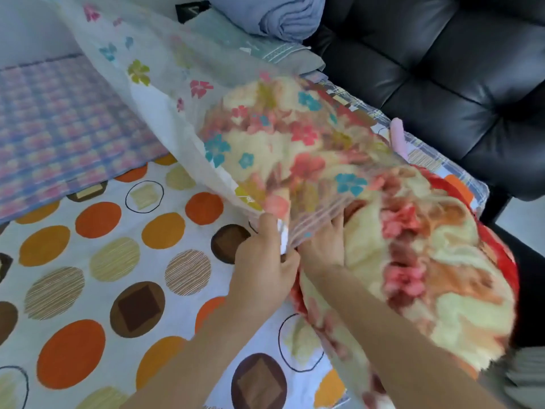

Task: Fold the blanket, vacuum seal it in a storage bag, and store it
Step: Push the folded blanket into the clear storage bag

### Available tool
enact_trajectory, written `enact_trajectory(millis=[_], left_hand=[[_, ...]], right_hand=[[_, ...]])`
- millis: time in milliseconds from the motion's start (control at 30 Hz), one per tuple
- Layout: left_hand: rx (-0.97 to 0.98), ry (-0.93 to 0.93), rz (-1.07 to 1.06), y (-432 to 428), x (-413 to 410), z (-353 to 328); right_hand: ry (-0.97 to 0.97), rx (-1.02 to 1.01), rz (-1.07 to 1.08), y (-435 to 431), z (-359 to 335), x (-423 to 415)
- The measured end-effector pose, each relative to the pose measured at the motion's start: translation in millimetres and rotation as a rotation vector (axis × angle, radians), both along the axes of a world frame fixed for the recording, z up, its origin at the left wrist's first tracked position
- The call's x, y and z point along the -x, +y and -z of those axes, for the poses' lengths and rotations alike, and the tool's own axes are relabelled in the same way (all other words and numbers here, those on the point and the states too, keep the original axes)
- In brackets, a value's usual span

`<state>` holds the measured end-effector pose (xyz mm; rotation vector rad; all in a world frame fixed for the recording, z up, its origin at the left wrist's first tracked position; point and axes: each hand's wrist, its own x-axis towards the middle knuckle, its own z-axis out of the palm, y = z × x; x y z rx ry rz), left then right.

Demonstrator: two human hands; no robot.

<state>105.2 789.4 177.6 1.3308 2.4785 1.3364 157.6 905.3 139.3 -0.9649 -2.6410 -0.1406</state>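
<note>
Two forearms of mine come in from the bottom edge and meet at the mouth of the storage bag. My left hand pinches the bag's striped rim, thumb and fingers curled round a bunch of it, holding it up off the bedsheet printed with orange and brown circles. Just beside it, my right hand lies on the blanket, fingers stretched out and pressed into the plush, their tips under the rim.

The blanket, cream with pink and red flowers, lies along the right side of the bed. Its near end bulges out of the bag, and its far end is inside, showing through the clear film with its small printed flowers. The rest of the bag rises slack toward the far left.

A pink object lies beside the bag, too blurred to name. Farther off are a purple checked cover, a folded grey-green cloth, a rolled blue towel and a black leather sofa.
</note>
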Motion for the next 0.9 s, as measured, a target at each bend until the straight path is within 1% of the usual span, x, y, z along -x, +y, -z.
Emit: enact_trajectory(millis=[33, 67, 100, 133, 167, 233, 267, 300, 367, 400, 433, 500, 567, 633, 667, 733, 800, 900], left_hand=[[0.016, 0.023, 0.021, 8, -2, 1], [0.057, 0.0, 0.026, 13, -4, 5], [0.103, -0.047, 0.018, 15, -3, 11], [0.152, -0.08, 0.002, 13, -2, 18], [0.188, -0.072, -0.004, 10, -1, 28], [0.263, -0.052, 0.028, -5, -4, 46], [0.322, -0.067, 0.029, -15, -8, 54], [0.386, -0.093, 0.024, -26, -13, 63], [0.508, -0.103, 0.058, -48, -22, 80], [0.548, -0.116, 0.068, -58, -26, 88], [0.585, -0.145, 0.078, -65, -30, 95], [0.624, -0.188, 0.128, -73, -31, 108], [0.602, -0.194, 0.147, -73, -31, 110], [0.51, -0.186, 0.145, -72, -28, 103], [0.462, -0.172, 0.12, -70, -27, 100], [0.422, -0.175, 0.073, -65, -28, 90], [0.372, -0.173, 0.057, -57, -33, 68], [0.223, -0.162, 0.102, -46, -44, 22]], right_hand=[[0.072, 0.054, -0.016, 4, -4, 6], [0.037, 0.077, -0.026, 1, -6, 5], [-0.063, 0.019, -0.062, -5, 0, -4], [-0.111, -0.041, -0.106, -13, 2, -21], [-0.092, -0.092, -0.137, -21, 6, -44], [-0.003, -0.102, -0.113, -33, 9, -100], [0.023, -0.093, -0.053, -34, 12, -129], [0.029, -0.074, 0.056, -31, 11, -153], [-0.02, 0.041, 0.298, -23, 20, -179], [-0.065, 0.107, 0.364, -21, 29, -181], [-0.103, 0.165, 0.38, -21, 38, -176], [-0.112, 0.211, 0.374, -28, 54, -156], [-0.081, 0.219, 0.348, -31, 59, -134], [-0.066, 0.236, 0.313, -27, 60, -117], [-0.052, 0.215, 0.3, -24, 59, -110], [0.025, 0.105, 0.268, -15, 53, -94], [0.157, 0.007, 0.249, -5, 32, -74], [0.502, 0.01, 0.256, 8, -7, -49]])
